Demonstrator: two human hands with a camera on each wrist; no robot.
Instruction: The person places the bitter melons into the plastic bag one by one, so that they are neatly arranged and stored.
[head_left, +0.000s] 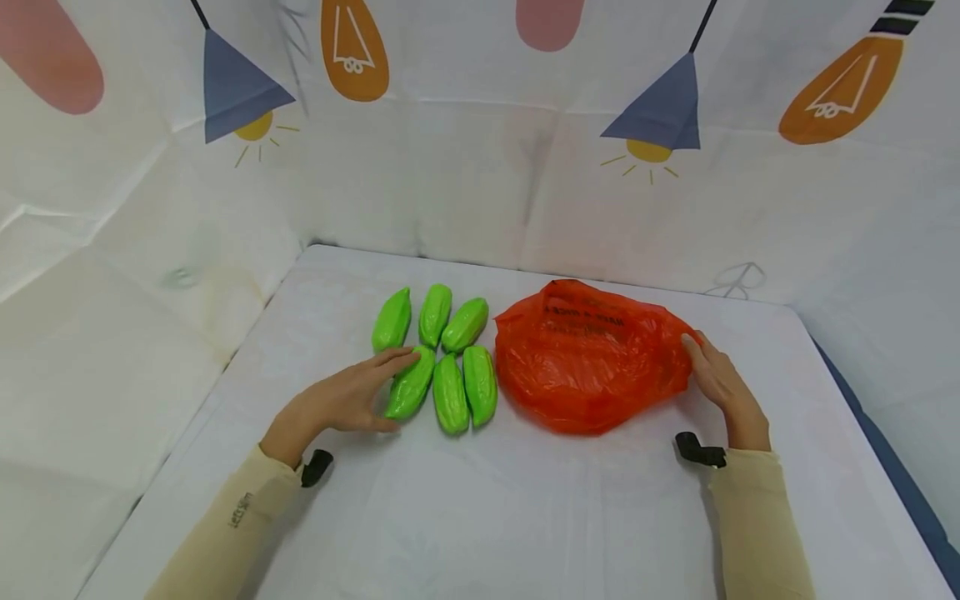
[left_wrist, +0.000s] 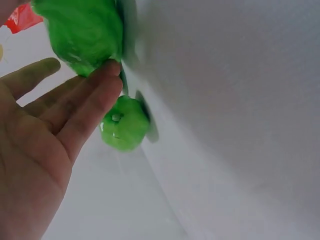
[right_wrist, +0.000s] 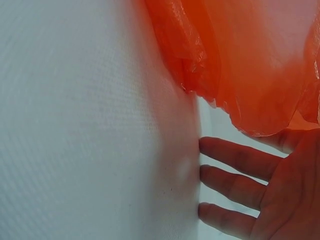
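Note:
Several glossy green ridged fruits (head_left: 450, 392), long and tapered, lie in two rows on the table. My left hand (head_left: 347, 400) is at the near-left fruit (head_left: 411, 385), fingers extended over its far side and thumb apart from them. In the left wrist view, the straight fingers of the left hand (left_wrist: 55, 120) reach the underside of a green fruit (left_wrist: 87, 35). To the right lies a spread red plastic bag (head_left: 592, 367) with dark print. My right hand (head_left: 722, 379) pinches its right edge between thumb and index finger; the other fingers (right_wrist: 232, 185) are spread below.
The white-covered table (head_left: 510, 517) has its back edge against a white cloth wall (head_left: 465, 183) printed with lamps and bulbs. A black wrist strap piece (head_left: 697, 450) sticks out at the right cuff, another (head_left: 317, 468) at the left.

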